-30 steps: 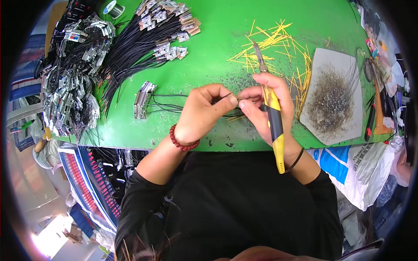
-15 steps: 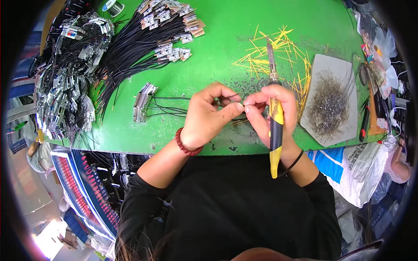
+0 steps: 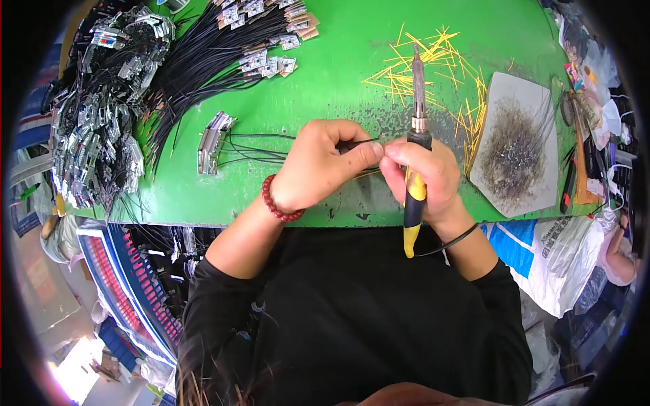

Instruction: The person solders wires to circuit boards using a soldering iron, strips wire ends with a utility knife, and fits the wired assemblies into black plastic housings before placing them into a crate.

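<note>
My left hand (image 3: pixel 321 162) is closed on thin black wires (image 3: pixel 263 135), thumb pressed against the fingers. To its left, the wires lead to a small silver module (image 3: pixel 214 143) on the green table. My right hand (image 3: pixel 433 172) grips a yellow-and-black soldering iron (image 3: pixel 418 125), its metal tip pointing away from me. The right thumb and fingertips meet the left fingertips around a wire end; exactly what they pinch there is too small to make out.
A large bundle of black wires (image 3: pixel 203 68) and a heap of silver modules (image 3: pixel 101 145) lie at left. Yellow tubing pieces (image 3: pixel 443 54) are scattered beyond my hands. A grey slab (image 3: pixel 493 101) with dark residue lies at right, near a white bag (image 3: pixel 562 264).
The right hand has rolled, turning the iron's handle inward under the palm. Fingertips of both hands have pressed closer together. The view has shifted slightly, so the table appears higher.
</note>
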`<action>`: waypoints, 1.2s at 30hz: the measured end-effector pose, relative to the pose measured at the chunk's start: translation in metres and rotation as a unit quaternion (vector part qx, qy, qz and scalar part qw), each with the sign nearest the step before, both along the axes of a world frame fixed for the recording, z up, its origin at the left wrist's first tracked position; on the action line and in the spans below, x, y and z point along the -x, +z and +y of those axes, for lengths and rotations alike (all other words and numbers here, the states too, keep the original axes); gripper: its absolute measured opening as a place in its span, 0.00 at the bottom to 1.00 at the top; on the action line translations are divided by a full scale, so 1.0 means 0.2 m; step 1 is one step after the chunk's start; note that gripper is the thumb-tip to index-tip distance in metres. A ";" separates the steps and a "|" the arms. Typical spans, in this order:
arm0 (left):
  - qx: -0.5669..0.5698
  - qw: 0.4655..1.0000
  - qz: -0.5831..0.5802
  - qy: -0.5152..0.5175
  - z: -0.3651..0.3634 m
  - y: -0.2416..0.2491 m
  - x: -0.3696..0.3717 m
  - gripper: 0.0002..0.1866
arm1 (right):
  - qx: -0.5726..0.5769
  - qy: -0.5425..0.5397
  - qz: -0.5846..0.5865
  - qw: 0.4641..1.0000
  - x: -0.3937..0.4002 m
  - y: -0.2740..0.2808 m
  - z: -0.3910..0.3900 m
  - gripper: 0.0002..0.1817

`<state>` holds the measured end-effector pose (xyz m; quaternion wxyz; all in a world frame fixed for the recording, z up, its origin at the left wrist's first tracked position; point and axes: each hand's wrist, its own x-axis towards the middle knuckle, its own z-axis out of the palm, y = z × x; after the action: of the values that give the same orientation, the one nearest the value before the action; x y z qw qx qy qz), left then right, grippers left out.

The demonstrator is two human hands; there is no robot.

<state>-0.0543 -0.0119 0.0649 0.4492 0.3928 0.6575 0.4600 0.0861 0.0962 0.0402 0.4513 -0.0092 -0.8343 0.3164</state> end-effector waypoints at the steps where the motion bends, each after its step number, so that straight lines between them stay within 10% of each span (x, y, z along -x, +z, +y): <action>1: 0.003 1.000 -0.002 0.002 0.00 0.00 0.01 0.11 | 0.007 0.006 0.009 1.000 0.00 -0.01 0.00 0.25; 9: 0.019 1.000 -0.009 -0.014 -0.01 -0.02 0.00 0.09 | 0.184 0.021 -0.014 0.983 -0.02 -0.07 -0.04 0.22; 11: 0.017 1.000 -0.003 -0.012 -0.01 -0.02 0.00 0.08 | 0.379 0.059 -0.015 0.923 -0.02 -0.07 -0.07 0.24; 19: -0.017 0.996 -0.084 -0.002 0.00 -0.03 -0.02 0.07 | 0.562 0.136 0.045 0.815 0.00 -0.06 -0.07 0.32; 36: -0.058 0.987 -0.143 0.049 -0.03 -0.04 -0.03 0.08 | 0.444 0.030 -0.073 0.893 -0.05 0.03 -0.09 0.22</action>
<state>-0.0478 -0.0187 0.0566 0.4923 0.3159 0.5766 0.5704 0.0957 0.0784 0.0460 0.3283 -0.2069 -0.6377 0.6654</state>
